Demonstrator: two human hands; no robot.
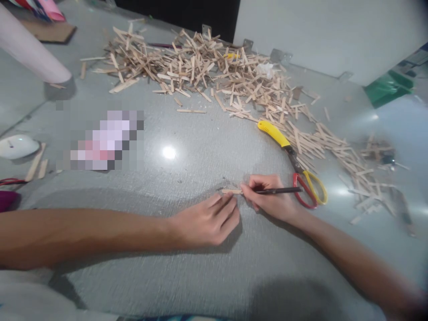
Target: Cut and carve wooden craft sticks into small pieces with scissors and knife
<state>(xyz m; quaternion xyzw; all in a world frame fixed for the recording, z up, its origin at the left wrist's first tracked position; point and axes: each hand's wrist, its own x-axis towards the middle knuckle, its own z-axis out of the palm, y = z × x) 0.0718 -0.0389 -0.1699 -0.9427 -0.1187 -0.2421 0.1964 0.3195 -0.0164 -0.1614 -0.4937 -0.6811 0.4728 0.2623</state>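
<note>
A short piece of popsicle stick (230, 191) lies on the grey table, pinned under the fingertips of my left hand (212, 218). Those fingers are curled together over its near side. In my right hand (270, 196) is a dark pencil or pen (282, 190), slanting low, with its tip side hidden by the fingers near the stick's right end. Just beyond my right hand lie scissors with red and yellow handles (305, 191). A yellow-handled cutter or saw (274, 133) touches or overlaps their blades.
A big heap of popsicle sticks (187, 67) spreads along the back and right of the table (140, 276). To the left are a white computer mouse (19, 146), loose stick pieces and a blurred-out pinkish object (107, 140). Another person's arm (33, 47) reaches in at upper left.
</note>
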